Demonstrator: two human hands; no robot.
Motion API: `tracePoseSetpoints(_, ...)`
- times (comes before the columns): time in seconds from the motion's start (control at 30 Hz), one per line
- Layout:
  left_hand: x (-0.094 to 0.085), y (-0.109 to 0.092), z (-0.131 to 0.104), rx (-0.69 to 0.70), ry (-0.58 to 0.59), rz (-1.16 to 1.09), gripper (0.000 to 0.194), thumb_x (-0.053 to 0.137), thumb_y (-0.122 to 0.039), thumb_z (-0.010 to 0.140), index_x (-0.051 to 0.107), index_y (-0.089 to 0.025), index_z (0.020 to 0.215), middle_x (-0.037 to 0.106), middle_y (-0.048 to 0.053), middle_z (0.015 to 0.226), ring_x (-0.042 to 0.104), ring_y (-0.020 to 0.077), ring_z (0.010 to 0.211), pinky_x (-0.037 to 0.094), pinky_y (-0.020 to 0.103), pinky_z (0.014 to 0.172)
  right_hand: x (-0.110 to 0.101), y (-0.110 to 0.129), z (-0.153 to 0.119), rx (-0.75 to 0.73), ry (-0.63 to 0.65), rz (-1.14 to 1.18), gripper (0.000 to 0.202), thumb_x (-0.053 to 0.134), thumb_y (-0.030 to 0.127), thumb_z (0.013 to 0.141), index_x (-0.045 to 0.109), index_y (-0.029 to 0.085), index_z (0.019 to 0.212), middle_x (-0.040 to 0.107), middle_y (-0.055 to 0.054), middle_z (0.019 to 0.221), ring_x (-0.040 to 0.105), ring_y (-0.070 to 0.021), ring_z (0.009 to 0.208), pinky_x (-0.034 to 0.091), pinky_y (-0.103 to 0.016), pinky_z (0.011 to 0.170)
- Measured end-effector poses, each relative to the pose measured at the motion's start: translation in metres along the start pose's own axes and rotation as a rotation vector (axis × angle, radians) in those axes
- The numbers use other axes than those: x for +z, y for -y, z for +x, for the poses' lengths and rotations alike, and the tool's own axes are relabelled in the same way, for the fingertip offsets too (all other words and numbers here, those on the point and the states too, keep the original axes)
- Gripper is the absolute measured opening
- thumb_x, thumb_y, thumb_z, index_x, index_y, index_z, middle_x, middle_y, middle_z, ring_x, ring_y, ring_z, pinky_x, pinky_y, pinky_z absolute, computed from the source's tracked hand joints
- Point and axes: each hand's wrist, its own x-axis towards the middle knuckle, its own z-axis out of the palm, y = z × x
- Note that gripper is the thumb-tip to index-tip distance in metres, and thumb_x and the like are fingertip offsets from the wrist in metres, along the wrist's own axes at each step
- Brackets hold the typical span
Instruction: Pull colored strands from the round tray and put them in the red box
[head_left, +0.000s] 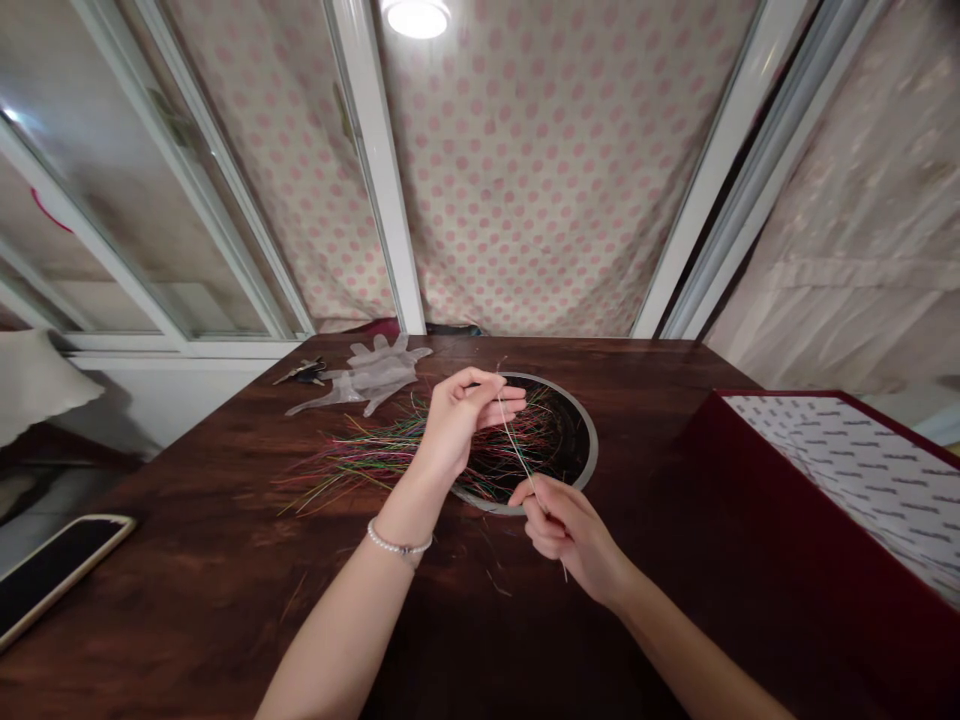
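Note:
Between my two hands runs a thin pale wire [514, 440], stretched at a slant over a round dark tray. My left hand [466, 410] pinches its upper end between thumb and forefinger, the other fingers held out. Lower down, my right hand [562, 530] is closed around the same wire, and a short tail shows below the fist. Behind and under my left hand lies a loose bundle of thin, many-coloured wires [367, 452], partly across the grey-rimmed tray [592, 440]. My left wrist and hand hide part of the bundle.
Clear plastic gloves [379, 372] and a bunch of keys [304, 372] lie at the back left of the dark wooden table [187, 600]. A phone [60, 570] rests at the left edge. On the right stands a dark red box [810, 500] with a white printed inside.

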Motion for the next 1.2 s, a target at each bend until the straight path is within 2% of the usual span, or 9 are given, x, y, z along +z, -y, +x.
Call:
tracePoseSetpoints(0.23,-0.018,-0.013,0.006,0.110,-0.118,-0.005,0.014,0.069,-0.025,0.069,0.061,-0.014,0.073,0.073,0.007,0.075,0.070,0.0172,0.071,0.054,0.023,0.062,0.001,-0.006,0.002,0.060,0.003,-0.197,0.035,0.047,0.045,0.088,0.057,0.012,0.085,0.023,0.010,0.050,0.013,-0.0028,0.040,0.007,-0.020,0.037)
tracePoseSetpoints(0.4,-0.023,-0.017,0.006,0.172,-0.129,0.005,0.015,0.070,-0.027,0.070,0.061,-0.015,0.075,0.073,0.007,0.077,0.070,0.0180,0.076,0.054,0.025,0.065,0.002,-0.009,0.002,0.120,0.057,-0.237,0.039,0.049,0.050,0.085,0.050,0.014,0.070,0.023,0.011,0.044,0.013,-0.0034,0.038,0.009,-0.020,0.036)
tracePoseSetpoints(0.57,-0.023,-0.019,0.005,0.180,-0.127,0.011,0.015,0.070,-0.027,0.070,0.062,-0.015,0.076,0.073,0.007,0.078,0.070,0.0176,0.077,0.055,0.024,0.065,0.003,-0.013,0.001,0.140,0.096,-0.336,0.042,0.040,0.052,0.088,0.048,0.016,0.068,0.022,0.011,0.044,0.013,-0.0046,0.039,0.012,-0.021,0.038)
tracePoseSetpoints(0.8,-0.025,-0.022,0.004,0.214,-0.138,0.052,0.016,0.069,-0.028,0.071,0.062,-0.016,0.076,0.073,0.007,0.076,0.070,0.0165,0.071,0.055,0.024,0.064,0.006,-0.014,-0.006,0.052,0.109,-0.735,0.038,0.033,0.041,0.094,0.035,0.018,0.064,0.033,0.004,0.060,0.027,-0.0083,0.054,0.023,-0.023,0.050)
tracePoseSetpoints(0.93,-0.026,-0.025,0.003,0.241,-0.133,0.059,0.012,0.068,-0.025,0.072,0.062,-0.015,0.074,0.073,0.006,0.074,0.070,0.0155,0.070,0.055,0.021,0.062,0.010,-0.008,-0.009,0.057,0.158,-0.934,0.036,0.034,0.032,0.095,0.032,0.018,0.061,0.034,0.005,0.058,0.029,-0.0091,0.056,0.024,-0.024,0.054)
tracePoseSetpoints(1.07,-0.027,-0.030,0.003,0.261,-0.173,0.069,0.013,0.070,-0.024,0.070,0.062,-0.014,0.073,0.073,0.006,0.071,0.070,0.0157,0.069,0.055,0.020,0.059,0.012,-0.006,-0.010,0.054,0.222,-1.038,0.035,0.034,0.027,0.093,0.033,0.018,0.059,0.035,0.005,0.056,0.031,-0.0090,0.055,0.024,-0.024,0.055)
tracePoseSetpoints(1.2,-0.026,-0.038,-0.003,0.339,-0.219,0.121,0.011,0.070,-0.025,0.070,0.064,-0.017,0.073,0.073,0.004,0.070,0.070,0.0166,0.069,0.055,0.022,0.058,0.010,-0.009,-0.009,0.072,0.261,-1.081,0.034,0.035,0.026,0.092,0.037,0.018,0.059,0.039,0.005,0.055,0.037,-0.0091,0.055,0.026,-0.023,0.055)
